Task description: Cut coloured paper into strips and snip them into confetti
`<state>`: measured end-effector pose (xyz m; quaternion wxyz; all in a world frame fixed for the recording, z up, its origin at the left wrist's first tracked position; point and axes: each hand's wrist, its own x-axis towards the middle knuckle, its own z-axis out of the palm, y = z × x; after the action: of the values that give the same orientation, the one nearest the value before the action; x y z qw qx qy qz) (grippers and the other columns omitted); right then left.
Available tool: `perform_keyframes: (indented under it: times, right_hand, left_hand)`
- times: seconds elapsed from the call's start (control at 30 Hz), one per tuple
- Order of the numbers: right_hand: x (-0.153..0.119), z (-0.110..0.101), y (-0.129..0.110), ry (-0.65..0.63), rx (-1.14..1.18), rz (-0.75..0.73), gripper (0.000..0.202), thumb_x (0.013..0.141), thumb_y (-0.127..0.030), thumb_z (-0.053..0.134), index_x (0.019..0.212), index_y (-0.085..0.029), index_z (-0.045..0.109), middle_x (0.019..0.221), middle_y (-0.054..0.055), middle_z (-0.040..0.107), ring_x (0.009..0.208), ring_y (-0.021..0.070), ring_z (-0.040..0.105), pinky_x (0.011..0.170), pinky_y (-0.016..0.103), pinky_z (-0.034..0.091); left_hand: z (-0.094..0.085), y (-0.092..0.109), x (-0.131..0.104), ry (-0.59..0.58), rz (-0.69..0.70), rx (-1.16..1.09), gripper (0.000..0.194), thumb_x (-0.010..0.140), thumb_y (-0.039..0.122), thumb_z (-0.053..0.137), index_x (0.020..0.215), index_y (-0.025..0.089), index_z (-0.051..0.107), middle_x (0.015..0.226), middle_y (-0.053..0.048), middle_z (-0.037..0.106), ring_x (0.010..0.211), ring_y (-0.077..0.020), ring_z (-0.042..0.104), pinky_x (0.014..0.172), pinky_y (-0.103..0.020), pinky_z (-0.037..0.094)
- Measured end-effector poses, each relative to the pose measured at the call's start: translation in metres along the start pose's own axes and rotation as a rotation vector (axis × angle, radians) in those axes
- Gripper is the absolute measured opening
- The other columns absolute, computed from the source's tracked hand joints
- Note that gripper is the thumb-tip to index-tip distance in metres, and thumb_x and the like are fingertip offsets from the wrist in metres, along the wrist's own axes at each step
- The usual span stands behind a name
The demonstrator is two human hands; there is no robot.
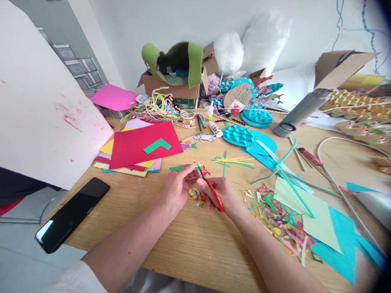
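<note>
Wooden desk (171, 244) spans the lower frame. Left hand (175, 189), centre, pinches a green strip (175, 168); strip's middle is hidden by fingers. Looks like snipping in hand; next cut needs strip steady, fingertips clear of blades. Paper dots (195, 195) sit between hands, partly covered. Red-handled scissors (216, 195) are held in right hand (229, 195); can't tell blade gap. Scraps (270, 205) lie right of centre, arm covers some. Far right edge blurred.

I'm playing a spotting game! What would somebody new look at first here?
Probably the big red paper at the left, with a bent green piece on it. Next, the red-handled scissors in the right hand, near the middle. Then the puffy white bundle at the back.
</note>
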<state>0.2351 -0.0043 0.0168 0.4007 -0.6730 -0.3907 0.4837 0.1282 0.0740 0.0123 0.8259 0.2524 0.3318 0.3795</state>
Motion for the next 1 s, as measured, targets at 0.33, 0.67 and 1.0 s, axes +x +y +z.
perform_keyframes:
  times: [0.33,0.67,1.0]
  right_hand:
    - [-0.002,-0.010,-0.005,-0.001,-0.176,-0.067,0.051,0.074,-0.057,0.059,0.047,-0.017,0.042,0.035,-0.003,0.046,0.029,0.0066,0.040,0.031,0.016,0.025]
    - [0.000,-0.018,0.000,-0.090,-0.374,-0.003,0.049,0.073,-0.060,0.058,0.053,-0.017,0.046,0.040,-0.002,0.049,0.033,0.0071,0.041,0.033,0.017,0.025]
    - [0.001,-0.022,-0.001,-0.030,-0.556,-0.076,0.054,0.074,-0.063,0.054,0.049,-0.017,0.040,0.039,-0.003,0.040,0.037,0.0061,0.034,0.040,0.021,0.016]
  left_hand:
    - [-0.024,0.053,0.024,-0.136,-0.030,0.556,0.033,0.066,0.040,0.072,0.081,0.011,0.067,0.074,-0.010,0.070,0.060,-0.0156,0.064,0.053,-0.025,0.049]
    - [-0.022,0.050,0.017,-0.344,-0.014,0.936,0.018,0.062,0.028,0.075,0.069,0.013,0.071,0.060,-0.005,0.067,0.055,-0.0119,0.059,0.058,-0.025,0.046]
    - [-0.022,0.038,0.022,-0.321,0.042,0.936,0.012,0.063,0.026,0.072,0.065,0.014,0.070,0.060,-0.002,0.064,0.055,-0.0102,0.056,0.059,-0.024,0.045]
